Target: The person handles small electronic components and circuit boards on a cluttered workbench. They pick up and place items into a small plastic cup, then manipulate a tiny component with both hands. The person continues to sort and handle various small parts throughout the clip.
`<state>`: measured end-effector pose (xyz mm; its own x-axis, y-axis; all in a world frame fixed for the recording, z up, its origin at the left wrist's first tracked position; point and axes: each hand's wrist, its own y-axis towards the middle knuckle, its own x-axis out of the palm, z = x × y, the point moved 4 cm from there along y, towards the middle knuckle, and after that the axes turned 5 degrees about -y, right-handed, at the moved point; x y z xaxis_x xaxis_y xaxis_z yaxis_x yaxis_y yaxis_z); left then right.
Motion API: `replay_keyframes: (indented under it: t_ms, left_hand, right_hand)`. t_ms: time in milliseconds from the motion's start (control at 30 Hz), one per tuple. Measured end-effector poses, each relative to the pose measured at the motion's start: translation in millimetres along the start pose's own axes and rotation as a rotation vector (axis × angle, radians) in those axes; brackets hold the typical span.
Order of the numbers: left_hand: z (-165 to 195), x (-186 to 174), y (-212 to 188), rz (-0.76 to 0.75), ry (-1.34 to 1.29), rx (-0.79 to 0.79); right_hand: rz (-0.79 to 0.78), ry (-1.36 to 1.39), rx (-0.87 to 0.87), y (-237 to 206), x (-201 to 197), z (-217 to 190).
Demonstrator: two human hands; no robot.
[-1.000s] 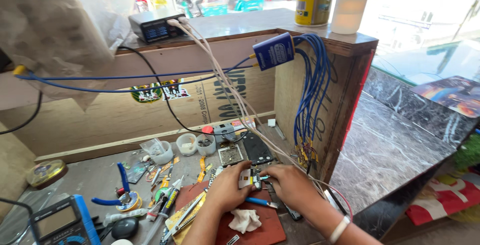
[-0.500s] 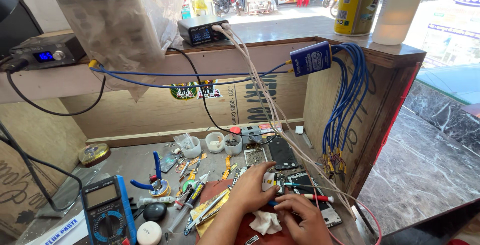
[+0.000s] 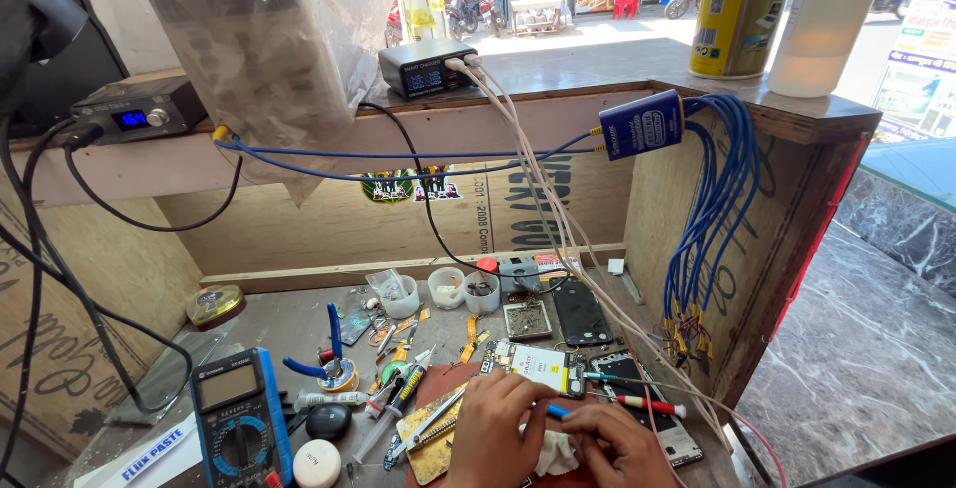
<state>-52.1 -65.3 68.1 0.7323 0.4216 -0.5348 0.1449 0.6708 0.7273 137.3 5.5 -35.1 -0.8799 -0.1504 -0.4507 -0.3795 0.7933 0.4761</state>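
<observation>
The thin blue-handled tool (image 3: 558, 412), light, stiff and best taken by its handle, lies low on the tabletop (image 3: 289, 321), pinched between left hand (image 3: 488, 428) and right hand (image 3: 619, 446) fingers beside white cloth (image 3: 554, 456).

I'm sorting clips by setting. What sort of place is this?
Most likely a small street-side phone repair stall: a digital multimeter, opened phones and a circuit board on a cluttered wooden bench, with a sunlit street beyond the counter.
</observation>
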Motion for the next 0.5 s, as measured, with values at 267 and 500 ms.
replay_keyframes:
  t_ms: [267, 500]
  left_hand:
    - [-35.5, -4.7, -46.0, 0.119, -0.016, 0.05]
    - [-40.6, -0.7, -30.2, 0.094, -0.075, -0.086]
  right_hand:
    - [-0.078, -0.009, 0.316, 3.9, 15.1, 20.9]
    - [-0.158, -0.046, 0.076, 18.9, 10.0, -26.7]
